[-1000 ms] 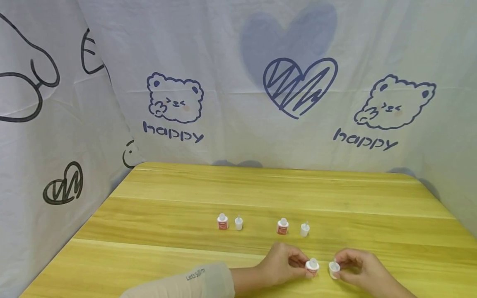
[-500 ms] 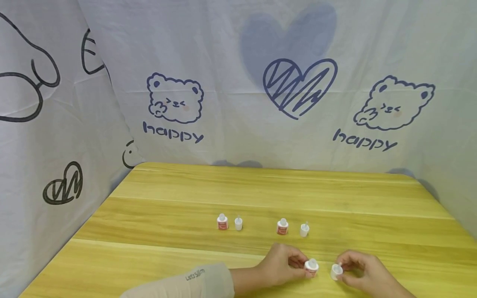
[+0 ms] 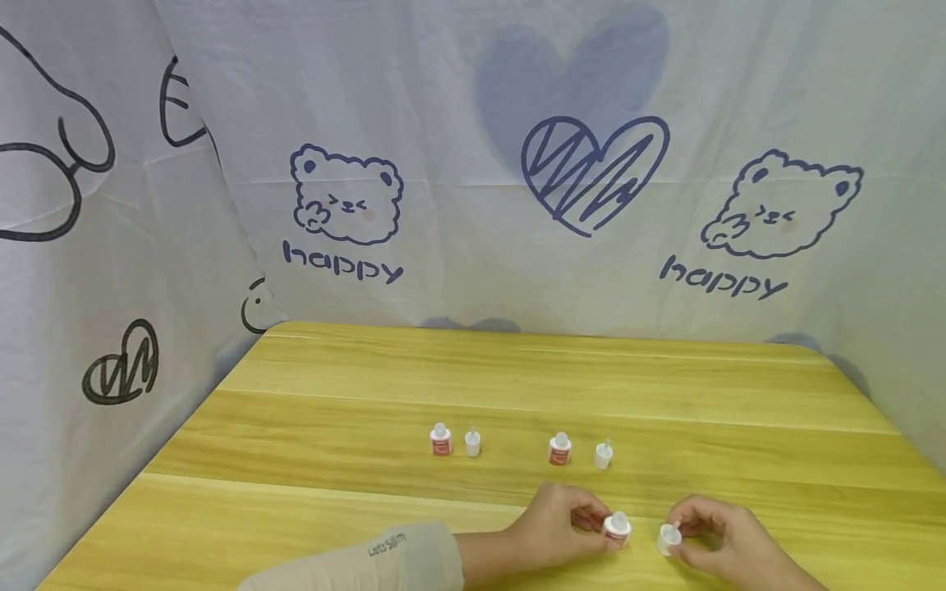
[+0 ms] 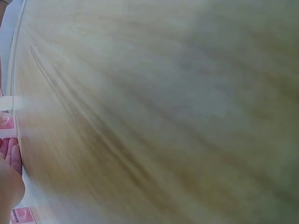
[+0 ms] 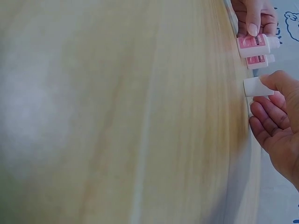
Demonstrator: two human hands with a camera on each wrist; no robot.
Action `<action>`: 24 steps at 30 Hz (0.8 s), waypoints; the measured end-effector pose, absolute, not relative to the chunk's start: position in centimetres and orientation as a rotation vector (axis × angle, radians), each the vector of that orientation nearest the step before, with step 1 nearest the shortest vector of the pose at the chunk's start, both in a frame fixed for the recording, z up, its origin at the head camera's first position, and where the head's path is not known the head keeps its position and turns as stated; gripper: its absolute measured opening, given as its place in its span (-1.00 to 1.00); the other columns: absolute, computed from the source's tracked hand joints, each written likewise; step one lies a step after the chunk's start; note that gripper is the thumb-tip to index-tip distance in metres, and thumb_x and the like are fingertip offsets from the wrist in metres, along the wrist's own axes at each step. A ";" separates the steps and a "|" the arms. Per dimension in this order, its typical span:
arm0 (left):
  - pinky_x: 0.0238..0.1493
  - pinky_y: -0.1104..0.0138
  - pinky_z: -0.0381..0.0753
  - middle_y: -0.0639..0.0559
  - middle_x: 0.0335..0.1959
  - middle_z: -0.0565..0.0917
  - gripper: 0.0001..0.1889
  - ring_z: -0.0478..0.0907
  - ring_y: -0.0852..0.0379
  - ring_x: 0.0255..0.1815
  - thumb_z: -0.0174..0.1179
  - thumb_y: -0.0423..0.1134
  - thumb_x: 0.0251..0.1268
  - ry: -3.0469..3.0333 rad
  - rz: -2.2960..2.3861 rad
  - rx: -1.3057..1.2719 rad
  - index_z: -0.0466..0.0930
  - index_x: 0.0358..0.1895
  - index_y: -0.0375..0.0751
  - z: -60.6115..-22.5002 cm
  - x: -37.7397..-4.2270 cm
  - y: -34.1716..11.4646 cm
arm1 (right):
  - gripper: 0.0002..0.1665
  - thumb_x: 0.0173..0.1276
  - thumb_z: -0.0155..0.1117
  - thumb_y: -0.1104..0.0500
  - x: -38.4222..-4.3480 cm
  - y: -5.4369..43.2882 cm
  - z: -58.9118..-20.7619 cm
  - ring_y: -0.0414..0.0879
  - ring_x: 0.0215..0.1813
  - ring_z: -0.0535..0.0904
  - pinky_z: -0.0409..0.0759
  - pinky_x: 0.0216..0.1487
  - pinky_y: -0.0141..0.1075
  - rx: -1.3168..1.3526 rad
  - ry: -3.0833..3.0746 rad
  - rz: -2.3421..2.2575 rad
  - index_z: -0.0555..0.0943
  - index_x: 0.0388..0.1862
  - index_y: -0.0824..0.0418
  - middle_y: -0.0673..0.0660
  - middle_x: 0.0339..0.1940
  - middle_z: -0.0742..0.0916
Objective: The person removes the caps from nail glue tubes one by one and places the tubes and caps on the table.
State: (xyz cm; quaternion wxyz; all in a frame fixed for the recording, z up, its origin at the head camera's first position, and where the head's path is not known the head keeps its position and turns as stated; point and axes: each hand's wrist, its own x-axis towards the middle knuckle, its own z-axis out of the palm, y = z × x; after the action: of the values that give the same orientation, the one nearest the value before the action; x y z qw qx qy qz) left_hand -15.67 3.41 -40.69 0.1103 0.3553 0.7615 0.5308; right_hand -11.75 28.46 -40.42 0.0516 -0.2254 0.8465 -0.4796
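Observation:
Near the front of the table, my left hand (image 3: 550, 525) grips a small white bottle with a red label (image 3: 616, 535) between thumb and fingers. The bottle stands upright, its clear nozzle bare on top. To its right, my right hand (image 3: 720, 533) pinches a white bottle cap (image 3: 668, 542), open side up. A narrow gap separates cap and bottle. In the right wrist view, thumb and finger are on the cap (image 5: 253, 87), and the held bottle (image 5: 252, 45) is beyond it. The left wrist view catches only part of the bottle (image 4: 6, 123) and my left hand (image 4: 9, 182) at its edge.
Farther back on the wooden table (image 3: 332, 369) stand two more uncapped bottles, one at left (image 3: 441, 442) and one in the middle (image 3: 559, 451). Beside each is its own upturned cap: a left cap (image 3: 472, 444) and a right cap (image 3: 603, 455). A printed cloth (image 3: 458, 246) hangs behind.
My right hand has shifted slightly right and toward me with the cap, widening the gap. The bottle in my left hand has moved very slightly left. The other bottles and caps stay put.

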 end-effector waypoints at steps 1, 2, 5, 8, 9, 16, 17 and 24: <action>-0.34 0.67 0.55 -0.13 -0.34 0.74 -0.82 0.57 0.49 -0.41 0.37 -0.40 0.01 2.234 1.563 1.042 0.66 -0.30 -0.41 -40.7 -15.7 3.4 | -0.90 0.21 0.28 0.33 -11.8 28.4 -40.5 -0.43 -0.24 0.56 0.61 -0.28 -0.46 -0.691 2.576 -1.464 0.55 -0.30 0.30 -0.24 -0.31 0.65; -0.34 0.67 0.55 -0.13 -0.33 0.74 -0.81 0.57 0.48 -0.40 0.37 -0.39 0.01 2.230 1.564 1.038 0.66 -0.29 -0.41 -40.8 -15.7 3.4 | -0.90 0.20 0.28 0.34 -11.8 28.4 -40.5 -0.43 -0.24 0.56 0.60 -0.28 -0.46 -0.696 2.574 -1.468 0.55 -0.30 0.30 -0.24 -0.31 0.65; -0.32 0.67 0.55 -0.12 -0.31 0.74 -0.79 0.59 0.45 -0.38 0.37 -0.37 0.01 2.219 1.562 1.029 0.65 -0.26 -0.40 -40.8 -15.7 3.2 | -0.88 0.19 0.28 0.38 -11.9 28.5 -40.6 -0.41 -0.24 0.56 0.60 -0.28 -0.47 -0.748 2.568 -1.481 0.55 -0.29 0.31 -0.24 -0.30 0.64; -0.27 0.67 0.55 -0.11 -0.28 0.73 -0.76 0.60 0.43 -0.33 0.37 -0.37 0.02 2.217 1.538 1.047 0.64 -0.22 -0.40 -40.7 -15.7 3.0 | -0.84 0.17 0.28 0.42 -12.1 28.8 -40.6 -0.40 -0.22 0.56 0.59 -0.27 -0.48 -0.809 2.545 -1.470 0.54 -0.26 0.32 -0.23 -0.27 0.64; -0.26 0.67 0.55 -0.11 -0.26 0.73 -0.75 0.61 0.43 -0.31 0.36 -0.36 0.03 2.219 1.526 1.064 0.63 -0.21 -0.40 -40.7 -15.7 2.9 | -0.83 0.17 0.27 0.42 -12.1 28.9 -40.6 -0.41 -0.22 0.55 0.59 -0.27 -0.48 -0.825 2.530 -1.462 0.54 -0.24 0.33 -0.23 -0.26 0.64; -0.15 0.62 0.55 -0.09 -0.18 0.71 -0.67 0.60 0.38 -0.22 0.38 -0.26 0.03 2.232 1.503 1.001 0.61 -0.13 -0.36 -39.9 -15.5 1.2 | -0.81 0.23 0.24 0.37 -12.4 30.4 -40.1 -0.48 -0.16 0.52 0.59 -0.27 -0.49 -0.871 2.485 -1.338 0.53 -0.17 0.36 -0.23 -0.21 0.65; -0.14 0.60 0.55 -0.09 -0.18 0.71 -0.66 0.60 0.36 -0.22 0.38 -0.25 0.03 2.234 1.508 0.969 0.61 -0.13 -0.35 -39.6 -15.5 0.9 | -0.81 0.23 0.23 0.36 -12.4 30.6 -40.0 -0.48 -0.17 0.52 0.59 -0.27 -0.48 -0.863 2.484 -1.315 0.53 -0.16 0.37 -0.21 -0.21 0.65; -0.03 0.45 0.58 -0.16 -0.11 0.68 -0.61 0.62 0.10 -0.11 0.34 -0.17 0.08 2.337 1.507 0.983 0.59 -0.07 -0.36 -37.1 -16.3 -2.0 | -0.75 0.30 0.19 0.24 -13.0 31.8 -38.1 -0.50 -0.25 0.49 0.57 -0.31 -0.46 -0.622 2.518 -1.119 0.55 -0.13 0.41 0.00 -0.26 0.70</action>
State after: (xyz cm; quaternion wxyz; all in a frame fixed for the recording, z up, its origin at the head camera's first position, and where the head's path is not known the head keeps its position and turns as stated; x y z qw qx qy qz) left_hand -16.27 -2.01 -37.08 0.0960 0.3317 0.7887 0.5085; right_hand -12.99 31.78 -38.09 0.1578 -0.2176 0.8802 -0.3913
